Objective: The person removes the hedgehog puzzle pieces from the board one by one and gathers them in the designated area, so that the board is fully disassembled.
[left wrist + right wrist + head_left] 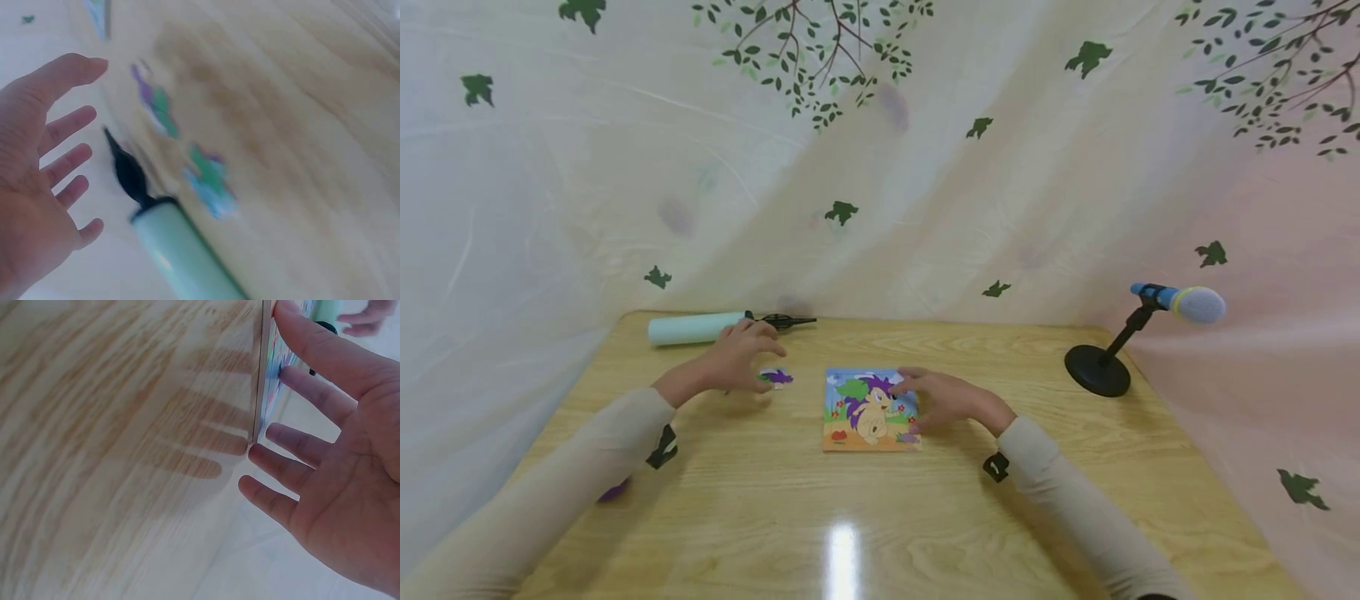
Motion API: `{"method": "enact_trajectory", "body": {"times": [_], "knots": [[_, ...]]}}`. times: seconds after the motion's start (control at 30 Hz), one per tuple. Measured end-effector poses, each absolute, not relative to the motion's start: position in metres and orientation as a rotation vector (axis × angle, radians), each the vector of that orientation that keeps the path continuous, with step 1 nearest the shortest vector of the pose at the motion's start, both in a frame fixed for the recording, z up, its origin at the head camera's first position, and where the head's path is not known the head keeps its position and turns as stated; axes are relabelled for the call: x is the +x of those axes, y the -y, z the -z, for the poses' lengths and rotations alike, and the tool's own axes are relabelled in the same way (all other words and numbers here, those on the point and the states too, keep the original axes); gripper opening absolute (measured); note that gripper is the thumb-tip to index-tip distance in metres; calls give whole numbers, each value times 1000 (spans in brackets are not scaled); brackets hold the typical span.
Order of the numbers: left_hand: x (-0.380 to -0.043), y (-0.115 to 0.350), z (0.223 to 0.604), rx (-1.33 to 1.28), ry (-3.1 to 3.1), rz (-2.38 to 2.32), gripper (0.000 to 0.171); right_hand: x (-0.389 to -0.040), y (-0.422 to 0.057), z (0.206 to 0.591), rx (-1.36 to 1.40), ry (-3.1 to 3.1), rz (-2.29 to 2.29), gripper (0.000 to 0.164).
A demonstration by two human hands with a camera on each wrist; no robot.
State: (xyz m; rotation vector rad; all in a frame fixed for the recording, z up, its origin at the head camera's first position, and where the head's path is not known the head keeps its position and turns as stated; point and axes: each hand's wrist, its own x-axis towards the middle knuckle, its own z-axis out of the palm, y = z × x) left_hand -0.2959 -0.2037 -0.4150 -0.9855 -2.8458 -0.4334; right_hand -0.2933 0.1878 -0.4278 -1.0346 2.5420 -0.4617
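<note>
A square, thin-edged picture board with a purple-spined cartoon hedgehog (872, 410) lies flat near the middle of the bench (775, 500), squarely before the person, where both hands can reach it. The right hand (946, 398) comes over its right edge, fingers extended and slightly apart, nothing gripped; thumb and index finger appear to touch the board, probably to steady it.

The left hand (733, 360) is spread wide, thumb well away from the fingers, and is empty. It hovers by a small, irregular purple-and-green flat piece (156, 103), which lies left of the board. The left wrist view shows an irregular green, blue and white flat piece (211, 181) near it; both are blurred there. Lying loose and apart from the board, they seem placed so that each can be lifted separately.

Behind the left hand, a pale mint-green cylinder with a black tapered nozzle (694, 329) lies on its side along the back edge, presumably out of the way. A blue microphone with a pale mesh head (1183, 304) tilts on a round-based black stand (1097, 371) at the back right.

The surface is light, wood-grained and glossy, with a bright reflection towards the person. White draped fabric printed with dark green leaves and branches (910, 250) encloses the back and sides, pinkish at right.
</note>
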Motion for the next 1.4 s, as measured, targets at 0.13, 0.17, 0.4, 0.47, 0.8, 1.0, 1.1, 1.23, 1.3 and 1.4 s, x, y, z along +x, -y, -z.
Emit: {"method": "enact_trajectory", "body": {"times": [0.13, 0.17, 0.4, 0.47, 0.8, 1.0, 1.1, 1.23, 1.3, 1.4], "knots": [[-298, 183, 405, -1039, 2774, 469, 42, -296, -188, 427, -1034, -2547, 470, 66], [-299, 176, 403, -1051, 2772, 482, 42, -297, -188, 426, -1032, -2551, 474, 66], [-303, 127, 403, -1122, 2845, 568, 49, -302, -188, 423, -960, -2597, 495, 77], [-303, 114, 404, -1144, 2853, 594, 51, -303, -188, 424, -941, -2612, 480, 80], [-313, 67, 431, -1154, 2941, 639, 53, -308, -189, 429, -873, -2615, 513, 79], [-315, 54, 442, -1122, 3007, 729, 57, -308, -193, 434, -910, -2602, 575, 84], [-314, 51, 445, -1109, 3023, 759, 58, -308, -194, 435, -922, -2596, 589, 90], [-313, 48, 446, -1104, 3035, 746, 59, -308, -195, 436, -936, -2597, 574, 92], [-313, 46, 447, -1099, 3045, 750, 59, -308, -196, 435, -940, -2599, 560, 92], [-314, 43, 447, -1094, 3051, 768, 59, -307, -197, 434, -941, -2596, 546, 92]]}}
